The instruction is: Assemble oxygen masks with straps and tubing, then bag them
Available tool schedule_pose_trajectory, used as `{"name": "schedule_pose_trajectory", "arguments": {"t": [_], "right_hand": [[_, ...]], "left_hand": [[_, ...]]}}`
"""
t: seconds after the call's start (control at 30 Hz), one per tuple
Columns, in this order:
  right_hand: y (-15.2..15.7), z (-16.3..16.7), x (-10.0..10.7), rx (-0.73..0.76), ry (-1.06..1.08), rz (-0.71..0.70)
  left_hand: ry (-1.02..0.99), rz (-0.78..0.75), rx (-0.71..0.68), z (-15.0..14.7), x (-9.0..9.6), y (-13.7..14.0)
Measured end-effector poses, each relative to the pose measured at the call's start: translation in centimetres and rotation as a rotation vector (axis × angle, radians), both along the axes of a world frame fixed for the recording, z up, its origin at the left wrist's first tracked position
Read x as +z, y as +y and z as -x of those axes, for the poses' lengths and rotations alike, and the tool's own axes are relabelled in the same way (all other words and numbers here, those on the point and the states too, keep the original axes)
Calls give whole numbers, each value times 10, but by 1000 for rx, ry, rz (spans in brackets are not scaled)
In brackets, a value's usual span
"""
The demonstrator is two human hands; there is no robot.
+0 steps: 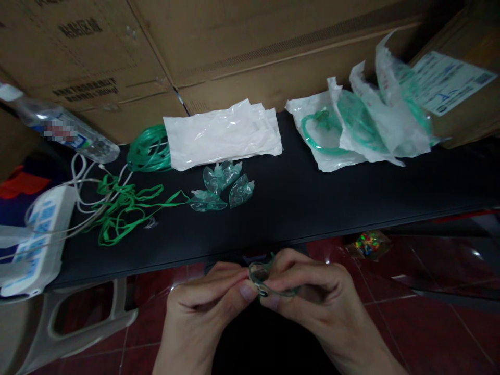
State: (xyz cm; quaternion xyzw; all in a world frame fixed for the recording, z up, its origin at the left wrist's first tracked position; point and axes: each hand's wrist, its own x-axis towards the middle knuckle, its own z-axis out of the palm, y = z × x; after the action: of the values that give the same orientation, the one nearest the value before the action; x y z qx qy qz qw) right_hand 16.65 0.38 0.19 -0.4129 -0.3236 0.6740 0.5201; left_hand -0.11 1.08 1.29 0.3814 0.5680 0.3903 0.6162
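Observation:
Close to my lap, just off the table's front edge, both hands pinch a clear green oxygen mask (pixel 261 269). My left hand (pixel 213 294) is closed on its left side, thumb on top. My right hand (pixel 312 286) grips the other side, with fingers wrapped over the rim. A small dark-and-light spot on the mask shows between the two thumbs; what it is I cannot make out. On the table beyond lie several similar masks (pixel 222 176), grouped together. Left of them is a tangle of green elastic straps (pixel 121 208).
Coiled green tubing (pixel 150 148) sits beside white packets (pixel 222 134). Opened bags with green tubing (pixel 361 125) stand at right. A water bottle (pixel 74 130), power strip (pixel 39 239) and cables are at left. Cardboard boxes (pixel 253 47) line the back. A stool (pixel 78 323) stands below left.

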Motion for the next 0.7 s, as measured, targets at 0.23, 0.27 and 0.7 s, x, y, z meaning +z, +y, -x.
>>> {"name": "schedule_pose_trajectory", "arguments": {"t": [0.23,0.27,0.7], "right_hand": [[0,1,-4,10,58,-9],[0,2,-3,-4,44,-19],[-5,-1,11,-80,-140,-129]], "left_hand": [[-257,45,119,-10,3,-1],[-251,36,127,-11,2,-2],[-43,-106,44,2,-1,-12]]}}
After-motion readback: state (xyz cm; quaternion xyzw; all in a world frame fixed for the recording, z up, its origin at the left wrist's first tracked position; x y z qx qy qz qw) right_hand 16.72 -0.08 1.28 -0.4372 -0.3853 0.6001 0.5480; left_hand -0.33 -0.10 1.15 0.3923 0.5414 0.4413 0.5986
